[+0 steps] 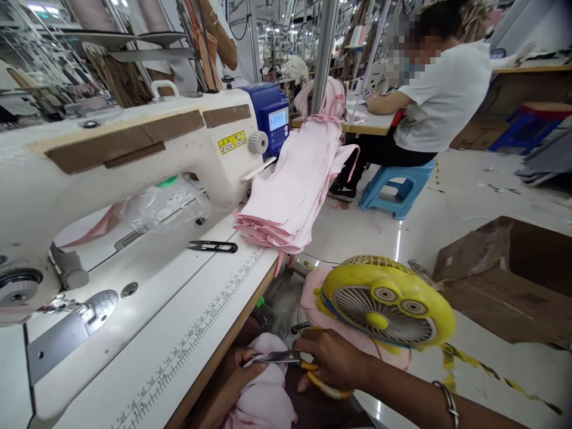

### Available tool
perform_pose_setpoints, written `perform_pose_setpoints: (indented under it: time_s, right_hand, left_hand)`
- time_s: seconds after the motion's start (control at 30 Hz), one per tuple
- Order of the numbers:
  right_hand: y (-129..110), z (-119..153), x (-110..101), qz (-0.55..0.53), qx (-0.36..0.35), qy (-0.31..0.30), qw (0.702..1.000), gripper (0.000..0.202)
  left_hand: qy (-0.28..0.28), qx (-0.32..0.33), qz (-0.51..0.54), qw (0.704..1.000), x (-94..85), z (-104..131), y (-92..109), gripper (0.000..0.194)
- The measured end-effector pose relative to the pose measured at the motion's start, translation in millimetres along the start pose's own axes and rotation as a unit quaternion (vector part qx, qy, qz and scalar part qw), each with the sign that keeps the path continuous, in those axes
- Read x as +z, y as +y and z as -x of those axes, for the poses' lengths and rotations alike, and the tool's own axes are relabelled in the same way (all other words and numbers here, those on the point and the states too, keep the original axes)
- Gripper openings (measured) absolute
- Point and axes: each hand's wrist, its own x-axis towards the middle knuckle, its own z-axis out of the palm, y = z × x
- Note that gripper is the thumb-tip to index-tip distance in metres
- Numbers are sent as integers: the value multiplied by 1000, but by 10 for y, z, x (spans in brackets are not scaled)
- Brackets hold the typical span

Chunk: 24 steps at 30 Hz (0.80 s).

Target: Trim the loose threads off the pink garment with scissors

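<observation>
My right hand (328, 360) grips a pair of scissors (281, 357) with orange-yellow handles, its fingers wrapped round the loops. The scissor blades point left and touch a piece of pink fabric (263, 393). That fabric lies bunched over my lap, just off the front edge of the table. My left hand (236, 378) pinches the fabric close to the blade tips. Black thread snips (213, 246) lie on the sewing table (179, 333) beside its printed ruler. A stack of pink cut pieces (290, 190) drapes over the table's far end.
A white sewing machine (147, 131) with a blue control panel (270, 119) stands at left. To the right are a yellow fan (384, 304) and a cardboard box (509, 280). A co-worker (440, 95) sits on a blue stool (397, 185) farther back.
</observation>
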Motion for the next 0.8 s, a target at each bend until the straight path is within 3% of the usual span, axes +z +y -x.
perform_pose_setpoints:
  time_s: [0.57,0.8]
  right_hand:
    - [17,48,144,-102,40,4,994,48]
    - [81,98,200,-180,127,51,974,45]
  left_hand:
    - [-26,17,-36,999,-35,-50,-64,29]
    - [-42,48,-108,992,-77,-33,8,36]
